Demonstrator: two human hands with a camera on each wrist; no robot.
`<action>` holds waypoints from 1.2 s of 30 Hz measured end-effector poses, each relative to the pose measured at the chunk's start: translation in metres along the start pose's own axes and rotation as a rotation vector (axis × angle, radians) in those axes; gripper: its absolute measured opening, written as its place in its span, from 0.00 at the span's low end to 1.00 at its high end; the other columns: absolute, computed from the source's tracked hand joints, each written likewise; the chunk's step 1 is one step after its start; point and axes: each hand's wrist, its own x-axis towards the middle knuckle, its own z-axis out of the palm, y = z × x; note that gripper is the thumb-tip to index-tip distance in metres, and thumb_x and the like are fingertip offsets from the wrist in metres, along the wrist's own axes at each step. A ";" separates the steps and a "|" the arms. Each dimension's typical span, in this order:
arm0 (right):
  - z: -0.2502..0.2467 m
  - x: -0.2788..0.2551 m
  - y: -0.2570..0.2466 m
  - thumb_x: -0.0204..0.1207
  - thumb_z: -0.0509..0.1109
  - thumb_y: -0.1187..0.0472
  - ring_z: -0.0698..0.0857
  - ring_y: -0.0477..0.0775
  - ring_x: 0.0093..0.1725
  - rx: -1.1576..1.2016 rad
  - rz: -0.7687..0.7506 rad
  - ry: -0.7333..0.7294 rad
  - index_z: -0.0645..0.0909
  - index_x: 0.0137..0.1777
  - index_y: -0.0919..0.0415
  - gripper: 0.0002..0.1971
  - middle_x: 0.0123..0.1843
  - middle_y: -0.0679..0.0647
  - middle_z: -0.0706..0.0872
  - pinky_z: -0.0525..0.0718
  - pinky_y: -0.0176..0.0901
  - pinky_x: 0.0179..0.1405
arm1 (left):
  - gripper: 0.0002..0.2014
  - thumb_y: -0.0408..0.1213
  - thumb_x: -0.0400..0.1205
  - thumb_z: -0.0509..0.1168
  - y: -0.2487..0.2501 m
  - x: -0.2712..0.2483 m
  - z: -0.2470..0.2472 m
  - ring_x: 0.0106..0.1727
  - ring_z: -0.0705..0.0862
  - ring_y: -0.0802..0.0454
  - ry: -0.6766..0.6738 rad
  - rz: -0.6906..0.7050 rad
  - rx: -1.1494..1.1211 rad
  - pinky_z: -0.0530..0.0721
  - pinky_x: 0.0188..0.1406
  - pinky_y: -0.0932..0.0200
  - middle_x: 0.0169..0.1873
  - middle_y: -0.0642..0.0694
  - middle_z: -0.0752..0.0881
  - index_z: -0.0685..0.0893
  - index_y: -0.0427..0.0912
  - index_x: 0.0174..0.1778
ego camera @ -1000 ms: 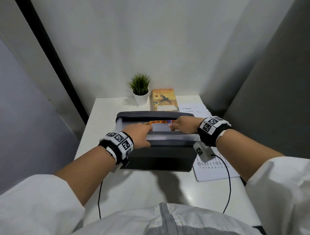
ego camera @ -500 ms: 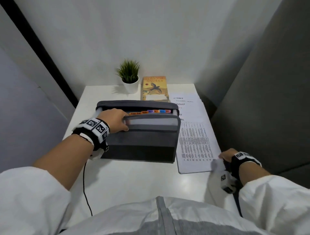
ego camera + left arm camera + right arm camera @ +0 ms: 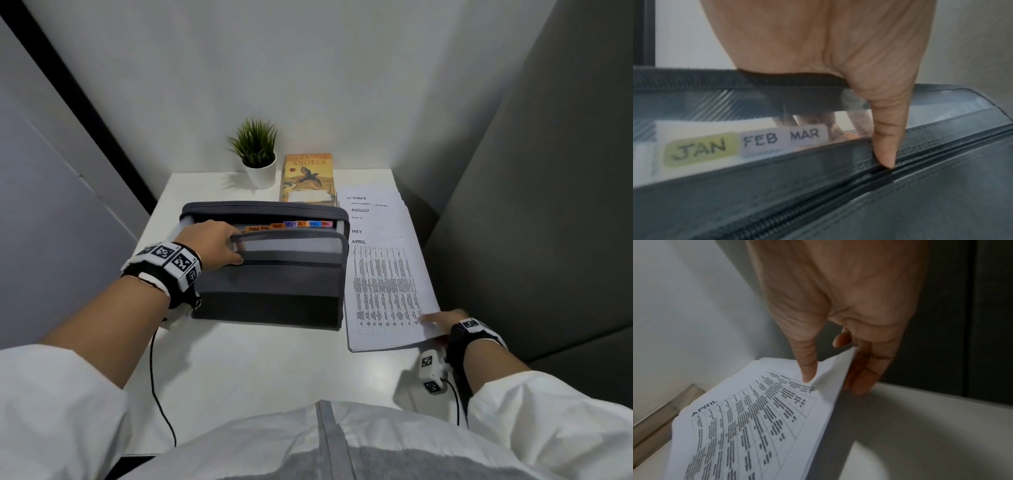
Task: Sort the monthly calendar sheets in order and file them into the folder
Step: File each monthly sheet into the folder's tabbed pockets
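A grey accordion folder (image 3: 270, 287) stands open on the white desk, its coloured month tabs (image 3: 301, 224) showing. My left hand (image 3: 214, 241) grips the folder's front wall, fingers inside behind the clear pocket and thumb (image 3: 885, 146) outside on the zipper. Through the pocket the JAN, FEB and MAR tabs (image 3: 760, 141) are readable. A fanned stack of calendar sheets (image 3: 383, 274) lies right of the folder with the APRIL sheet (image 3: 748, 418) on top. My right hand (image 3: 442, 322) pinches the APRIL sheet's near right corner, thumb (image 3: 807, 369) on top, fingers beneath, lifting it.
A small potted plant (image 3: 258, 157) and an orange book (image 3: 308, 178) sit at the back of the desk (image 3: 239, 370). Grey partition walls close in on both sides. A black cable (image 3: 159, 397) trails from my left wrist across the desk front.
My right hand left the folder top, swung down to the near right, and now pinches the corner of the top sheet. The left hand kept its hold on the folder's front wall.
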 end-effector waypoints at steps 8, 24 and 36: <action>0.006 -0.012 -0.039 0.71 0.75 0.58 0.81 0.58 0.51 -0.232 -0.086 -0.130 0.81 0.61 0.65 0.20 0.66 0.64 0.80 0.83 0.46 0.44 | 0.10 0.50 0.71 0.76 0.003 -0.004 -0.003 0.44 0.82 0.51 -0.008 -0.018 -0.002 0.77 0.42 0.57 0.41 0.53 0.83 0.81 0.56 0.39; -0.071 -0.083 -0.180 0.73 0.75 0.66 0.84 0.60 0.47 -0.336 -0.646 0.307 0.84 0.58 0.69 0.14 0.50 0.64 0.86 0.76 0.44 0.45 | 0.16 0.52 0.67 0.77 0.005 -0.009 -0.015 0.43 0.83 0.51 -0.128 0.014 -0.030 0.78 0.41 0.58 0.43 0.52 0.87 0.87 0.53 0.48; -0.006 -0.191 -0.276 0.74 0.75 0.58 0.87 0.34 0.34 -0.089 -1.163 0.041 0.85 0.43 0.50 0.03 0.35 0.37 0.90 0.81 0.33 0.36 | 0.15 0.50 0.67 0.79 -0.003 -0.008 -0.020 0.47 0.85 0.49 -0.244 0.130 -0.084 0.82 0.43 0.56 0.46 0.51 0.88 0.89 0.49 0.45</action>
